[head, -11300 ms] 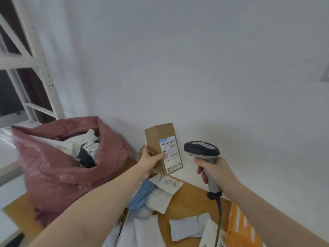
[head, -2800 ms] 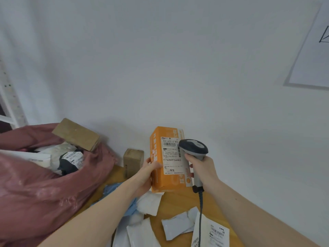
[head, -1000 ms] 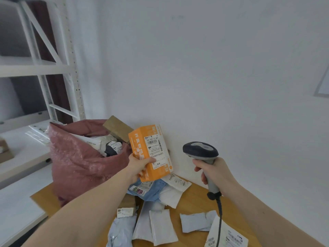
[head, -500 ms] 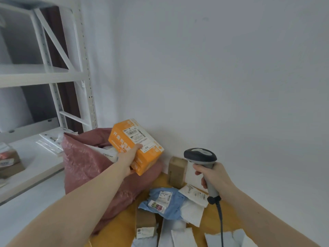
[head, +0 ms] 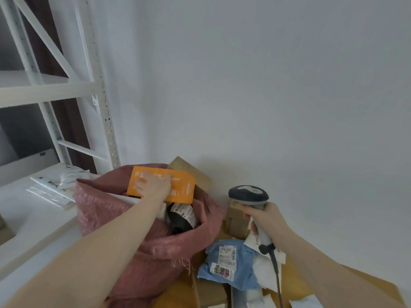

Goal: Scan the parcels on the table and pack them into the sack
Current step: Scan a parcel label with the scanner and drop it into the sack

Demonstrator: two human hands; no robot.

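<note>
Left hand (head: 153, 185): flat, open, pressing orange box (head: 161, 184) into sack (head: 142, 252) | Right hand (head: 264, 215): gripping scanner (head: 248, 194), poised above counter (head: 175, 295) parcels.

Orange cardboard box (head: 178, 185) atop open pink woven sack (head: 155, 252), left on wooden table (head: 178, 294); blue plastic mailer (head: 229, 270) right of sack.
</note>
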